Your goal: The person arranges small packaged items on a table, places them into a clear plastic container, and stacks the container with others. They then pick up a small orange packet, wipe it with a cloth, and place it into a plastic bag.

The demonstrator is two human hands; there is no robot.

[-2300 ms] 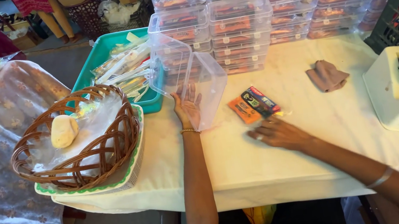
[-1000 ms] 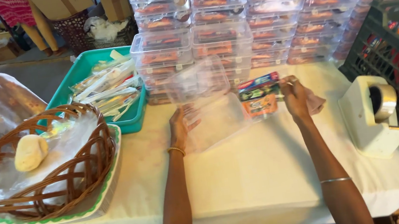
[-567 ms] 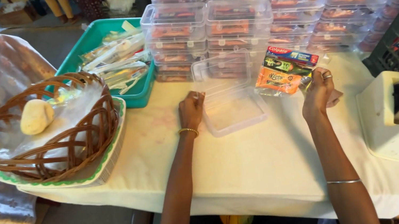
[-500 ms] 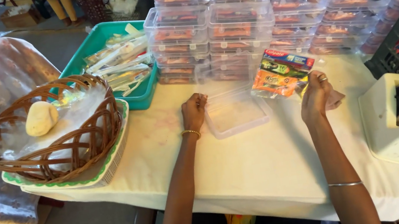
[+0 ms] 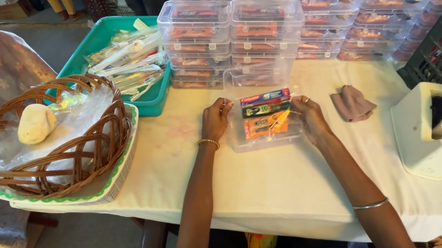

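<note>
Left hand [image 5: 214, 120] is bracing the clear box [image 5: 267, 140], fingers curled on its edge; right hand [image 5: 310, 118], fingers pressing together, is seating the sachet pack [image 5: 265, 115]. Best pressing it flat, keeping corners inside the rim.

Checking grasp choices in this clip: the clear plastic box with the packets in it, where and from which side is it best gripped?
Probably by its two short end walls, coming from the left and right. The clear box lies flat and open on the white table, the packets filling its middle and the lid standing up behind. The left hand and right hand already flank those ends.
</note>
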